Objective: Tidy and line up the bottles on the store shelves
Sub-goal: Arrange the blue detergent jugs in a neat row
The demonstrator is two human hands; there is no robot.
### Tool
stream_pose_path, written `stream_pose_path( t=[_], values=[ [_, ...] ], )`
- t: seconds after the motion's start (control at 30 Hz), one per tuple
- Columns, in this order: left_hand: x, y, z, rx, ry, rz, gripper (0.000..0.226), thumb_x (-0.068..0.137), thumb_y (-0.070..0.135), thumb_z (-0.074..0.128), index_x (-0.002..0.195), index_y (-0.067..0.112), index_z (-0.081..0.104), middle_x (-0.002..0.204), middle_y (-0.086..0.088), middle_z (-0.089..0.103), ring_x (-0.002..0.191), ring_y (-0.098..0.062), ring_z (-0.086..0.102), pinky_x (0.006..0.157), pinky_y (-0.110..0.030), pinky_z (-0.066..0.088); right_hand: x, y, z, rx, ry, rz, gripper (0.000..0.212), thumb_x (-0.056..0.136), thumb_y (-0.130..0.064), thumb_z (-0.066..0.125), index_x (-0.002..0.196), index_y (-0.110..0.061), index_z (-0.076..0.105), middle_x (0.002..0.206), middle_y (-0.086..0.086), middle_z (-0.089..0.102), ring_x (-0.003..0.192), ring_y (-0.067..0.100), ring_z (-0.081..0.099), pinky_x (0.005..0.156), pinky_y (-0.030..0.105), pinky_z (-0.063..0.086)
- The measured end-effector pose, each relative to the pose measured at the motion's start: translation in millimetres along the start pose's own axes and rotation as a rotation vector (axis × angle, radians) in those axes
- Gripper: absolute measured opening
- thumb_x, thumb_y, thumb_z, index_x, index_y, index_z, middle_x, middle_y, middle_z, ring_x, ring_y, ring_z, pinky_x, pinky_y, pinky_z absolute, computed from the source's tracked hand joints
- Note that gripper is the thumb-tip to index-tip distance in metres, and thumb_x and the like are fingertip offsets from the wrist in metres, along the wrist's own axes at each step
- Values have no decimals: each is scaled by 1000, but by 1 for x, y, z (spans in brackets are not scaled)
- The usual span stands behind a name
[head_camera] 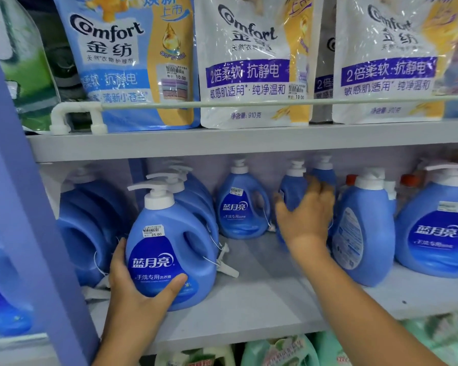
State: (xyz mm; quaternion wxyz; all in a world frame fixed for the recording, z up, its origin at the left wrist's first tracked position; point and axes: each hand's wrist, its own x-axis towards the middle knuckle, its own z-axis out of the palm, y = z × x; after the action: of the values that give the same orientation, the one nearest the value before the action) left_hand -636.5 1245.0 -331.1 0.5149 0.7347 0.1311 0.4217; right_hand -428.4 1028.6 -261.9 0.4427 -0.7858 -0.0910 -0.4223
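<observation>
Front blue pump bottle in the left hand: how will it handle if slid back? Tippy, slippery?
The front pump bottle looks full, so probably heavy. Its broad base should slide on the shelf rather than tip. Glossy plastic may slip; the left hand cups it low, which likely helps.

Head camera faces the shelf (249,143) close, angled slightly down.

The right hand (306,215) is motion-blurred, and it covers most of the small blue plastic pump bottle (292,192) at the back, so whether its fingers close round it cannot be told. The left hand (132,283) hides the lower left of the front blue pump bottle (167,249). The green translucent bottles (278,351) below are cut off by the bottom edge. The white softener pouch (389,56) loses its top to the upper edge.
</observation>
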Motion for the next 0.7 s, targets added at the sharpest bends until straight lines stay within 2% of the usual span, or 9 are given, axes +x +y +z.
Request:
stream_pose_path(
  t=[0.07,0.13,0.27,0.37,0.43,0.5,0.57,0.63,0.7],
  values=[
    [-1,0,3,-23,-3,5,123,62,15,96,155,38,19,147,10,42,123,-9,55,92,-26,47,4,14,-5,-13,-181,152,83,82,-38,79,150,-13,39,136,21,43,124,42,50,97,45,47],
    [-3,2,3,-34,2,-4,121,64,18,95,155,39,18,146,12,41,121,-5,55,91,-26,48,7,24,-3,-8,-280,174,86,85,-33,78,155,-18,32,139,22,40,116,44,56,91,43,49],
    [-10,10,2,55,43,40,120,64,18,95,157,33,19,142,17,33,113,9,49,96,-24,42,18,39,-13,12,-349,192,80,83,-35,80,150,-18,40,135,25,49,110,44,59,87,38,48],
    [-19,12,6,287,87,176,126,59,21,97,158,27,20,154,5,26,134,-5,33,102,-24,34,15,42,-37,23,-445,236,82,75,-43,85,144,-25,44,129,8,59,111,32,61,83,37,49],
    [-24,13,9,411,130,270,125,58,28,97,157,29,22,161,0,21,144,-17,28,104,-32,36,12,39,-52,250,-590,288,68,74,-35,88,129,-35,49,105,-5,66,83,20,63,62,33,52],
    [-26,14,11,450,154,281,124,59,32,96,157,32,21,161,0,20,145,-25,30,101,-39,43,11,34,-51,397,-720,311,53,75,-24,89,116,-31,55,90,1,69,68,18,61,50,30,49],
    [-27,13,12,450,160,248,123,60,34,95,157,34,19,160,0,21,142,-31,36,99,-48,50,8,29,-41,479,-784,307,52,70,-26,91,112,-25,61,97,6,74,82,21,69,58,31,55],
    [-27,9,13,392,155,199,125,60,34,95,156,39,16,160,0,21,142,-32,37,99,-53,53,3,26,-28,529,-789,273,59,68,-29,93,118,-24,62,105,2,76,96,22,73,77,38,63],
    [-27,6,14,331,144,168,128,59,34,95,155,44,12,159,0,22,143,-30,36,100,-54,52,-1,19,-17,484,-754,213,65,74,-26,90,128,-27,56,118,0,71,103,15,71,89,40,61]
  ],
)
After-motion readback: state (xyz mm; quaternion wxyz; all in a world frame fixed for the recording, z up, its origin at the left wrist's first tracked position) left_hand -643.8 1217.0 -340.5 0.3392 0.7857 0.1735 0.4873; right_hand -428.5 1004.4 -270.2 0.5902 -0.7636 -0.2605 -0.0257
